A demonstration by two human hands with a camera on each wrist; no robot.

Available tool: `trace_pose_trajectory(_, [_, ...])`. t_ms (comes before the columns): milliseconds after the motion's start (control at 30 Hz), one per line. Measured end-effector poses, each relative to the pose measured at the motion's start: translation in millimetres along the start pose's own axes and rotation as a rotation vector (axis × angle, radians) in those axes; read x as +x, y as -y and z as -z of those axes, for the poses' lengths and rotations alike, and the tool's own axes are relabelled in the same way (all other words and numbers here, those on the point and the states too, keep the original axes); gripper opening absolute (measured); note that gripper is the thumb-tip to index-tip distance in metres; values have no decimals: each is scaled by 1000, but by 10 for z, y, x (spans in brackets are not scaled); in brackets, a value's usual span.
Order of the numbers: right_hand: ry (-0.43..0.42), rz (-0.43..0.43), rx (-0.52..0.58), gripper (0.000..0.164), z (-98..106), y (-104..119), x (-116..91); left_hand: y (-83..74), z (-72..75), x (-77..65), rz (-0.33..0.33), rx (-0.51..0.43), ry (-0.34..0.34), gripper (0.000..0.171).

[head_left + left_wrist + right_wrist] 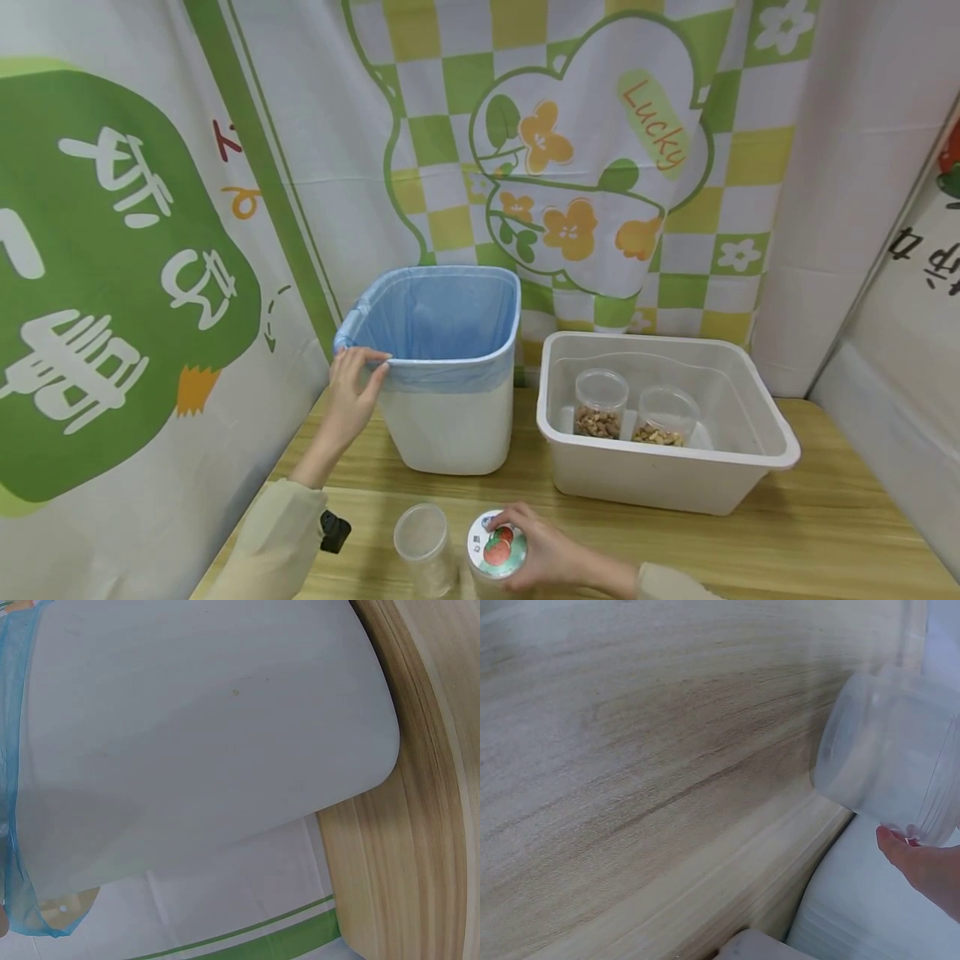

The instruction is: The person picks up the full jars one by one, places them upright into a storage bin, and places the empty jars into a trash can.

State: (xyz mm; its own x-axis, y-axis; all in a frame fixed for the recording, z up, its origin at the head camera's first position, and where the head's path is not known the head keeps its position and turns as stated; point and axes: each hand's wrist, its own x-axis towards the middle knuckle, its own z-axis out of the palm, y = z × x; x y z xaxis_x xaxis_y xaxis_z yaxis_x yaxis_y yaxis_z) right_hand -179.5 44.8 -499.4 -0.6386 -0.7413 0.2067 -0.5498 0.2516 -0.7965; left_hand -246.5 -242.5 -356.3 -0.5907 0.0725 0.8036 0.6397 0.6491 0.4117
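My left hand is at the front left corner of a white trash bin, pinching the rim where a blue bag folds over it. In the left wrist view the bin's side fills most of the frame, and that hand is nearly all out of view. My right hand grips a clear plastic jar near its top; its lid carries a tomato picture. Just left of it stands a second clear jar, with no lid on.
A white plastic tub stands right of the bin. Inside it are two clear containers, one with brown nut-like pieces and one with paler pieces. All stand on a wood-grain table. Printed cloth hangs close behind and at both sides.
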Motion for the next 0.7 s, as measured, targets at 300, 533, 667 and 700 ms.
trace_pose_trajectory(300, [-56,-18,-40,57,40,48,32,13,-4,-6,-15,-4,-3,12])
trace_pose_trajectory(533, [-96,6,-49,59,68,42,33,10,-4,-3,-16,-5,-6,12])
trace_pose_trajectory(667, [-134,28,-74,59,76,50,32,-3,-2,-2,-15,-7,-7,12])
trace_pose_trajectory(700, [-141,30,-79,59,81,56,33,-6,-2,-2,-15,-6,-8,12])
